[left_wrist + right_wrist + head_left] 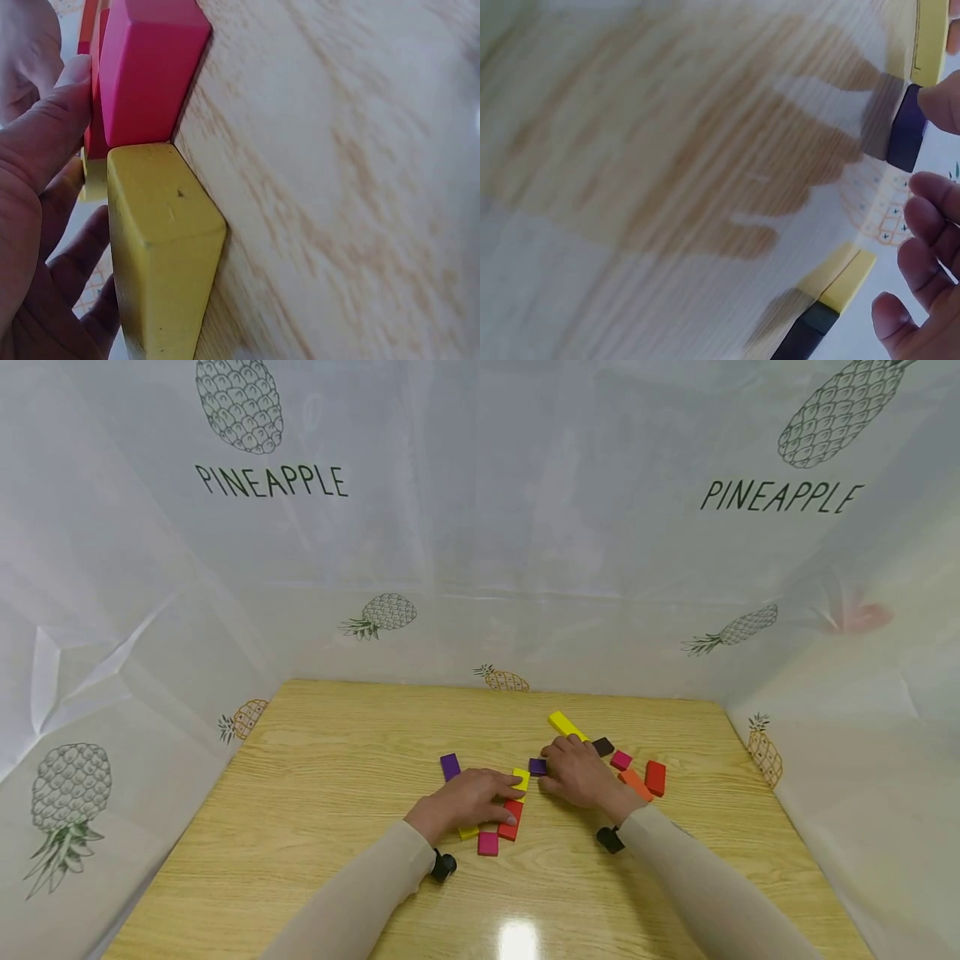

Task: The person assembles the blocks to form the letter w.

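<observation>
My left hand [504, 787] lies flat over a cluster of blocks, fingertips on a small yellow block [522, 777]. Under and beside it lie a red block [512, 821], a pink block [488, 843] and another yellow block [468, 832]. In the left wrist view the thumb touches the pink block [146, 67], with the yellow block [165, 247] next to the palm. My right hand [547, 768] has curled fingers and pinches a small purple block [537, 767] at its left side; a fingertip touches that purple block [906, 127] in the right wrist view.
On the wooden table [322, 793] a second purple block [450, 766] sits left of the hands and a long yellow block [566, 725] lies behind my right hand. Dark brown [602, 747], pink [620, 760], orange [636, 783] and red [656, 777] blocks lie to the right. Pineapple-printed sheeting walls the table.
</observation>
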`<action>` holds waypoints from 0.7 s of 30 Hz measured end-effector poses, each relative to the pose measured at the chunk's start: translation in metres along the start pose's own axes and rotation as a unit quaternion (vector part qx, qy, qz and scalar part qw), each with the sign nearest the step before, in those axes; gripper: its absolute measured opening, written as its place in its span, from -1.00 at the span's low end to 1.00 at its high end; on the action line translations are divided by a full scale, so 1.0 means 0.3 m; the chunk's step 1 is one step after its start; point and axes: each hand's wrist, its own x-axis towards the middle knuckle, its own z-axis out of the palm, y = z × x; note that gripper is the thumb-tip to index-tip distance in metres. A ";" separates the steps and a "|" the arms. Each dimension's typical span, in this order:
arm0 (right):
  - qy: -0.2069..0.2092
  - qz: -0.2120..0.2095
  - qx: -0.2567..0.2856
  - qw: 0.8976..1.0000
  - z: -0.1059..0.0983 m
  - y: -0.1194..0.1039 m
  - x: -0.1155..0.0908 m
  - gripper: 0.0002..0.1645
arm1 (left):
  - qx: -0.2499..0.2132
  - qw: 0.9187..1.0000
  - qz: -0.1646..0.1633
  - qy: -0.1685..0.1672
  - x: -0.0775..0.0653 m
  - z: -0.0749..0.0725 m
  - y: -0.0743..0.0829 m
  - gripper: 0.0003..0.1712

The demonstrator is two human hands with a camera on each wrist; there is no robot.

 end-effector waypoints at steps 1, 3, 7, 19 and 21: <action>0.001 0.003 0.002 1.000 -0.003 0.001 -0.003 -0.53 | 0.000 1.000 -0.001 0.001 0.000 0.000 0.000 -0.43; 0.004 0.014 0.004 1.000 -0.007 0.007 -0.010 -0.52 | 0.001 1.000 -0.001 0.002 0.001 0.001 -0.002 -0.43; 0.016 0.042 0.014 0.999 -0.024 0.026 -0.034 -0.50 | -0.001 1.000 -0.004 0.002 0.002 0.003 -0.003 -0.42; 0.072 0.070 0.001 0.995 -0.062 0.134 -0.178 -0.52 | -0.017 1.000 -0.002 0.006 -0.003 0.010 -0.006 -0.43; 0.079 0.069 -0.003 0.994 -0.069 0.153 -0.205 -0.56 | -0.013 1.000 0.002 0.007 -0.002 0.011 -0.008 -0.42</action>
